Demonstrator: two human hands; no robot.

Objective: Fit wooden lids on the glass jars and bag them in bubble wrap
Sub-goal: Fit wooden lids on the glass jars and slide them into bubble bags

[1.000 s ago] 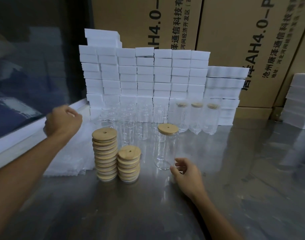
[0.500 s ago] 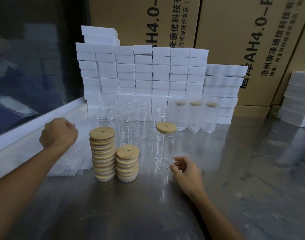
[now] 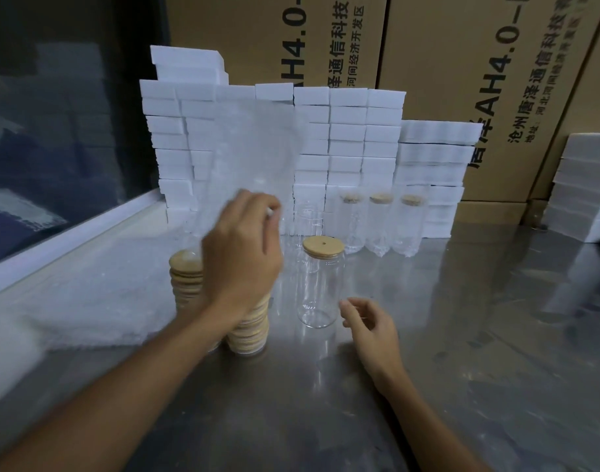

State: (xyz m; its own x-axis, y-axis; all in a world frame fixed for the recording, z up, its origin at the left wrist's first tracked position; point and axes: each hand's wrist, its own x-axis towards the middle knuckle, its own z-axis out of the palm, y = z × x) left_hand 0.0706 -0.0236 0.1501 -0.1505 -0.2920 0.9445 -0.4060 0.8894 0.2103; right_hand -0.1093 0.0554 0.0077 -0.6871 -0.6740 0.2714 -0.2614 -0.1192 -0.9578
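Glass jar [image 3: 319,287]: centre of frame, upright on the counter [image 3: 462,335], wooden lid [image 3: 323,246] already seated; rigid, slick and breakable, so you should take it round the mid-body, not by the lid (it may lift off).
Bubble-wrap bag [image 3: 257,148]: upper centre, pinched by your left hand [image 3: 242,257]; light, limp, translucent, so its mouth probably needs spreading.
Right hand [image 3: 370,330]: lower centre, just beside the jar's base, fingers loosely curled, holding nothing.
Open room: bare steel at right and bottom.
Edges: lid stacks [image 3: 249,330] close left of the jar, bagged jars [image 3: 380,223] behind.
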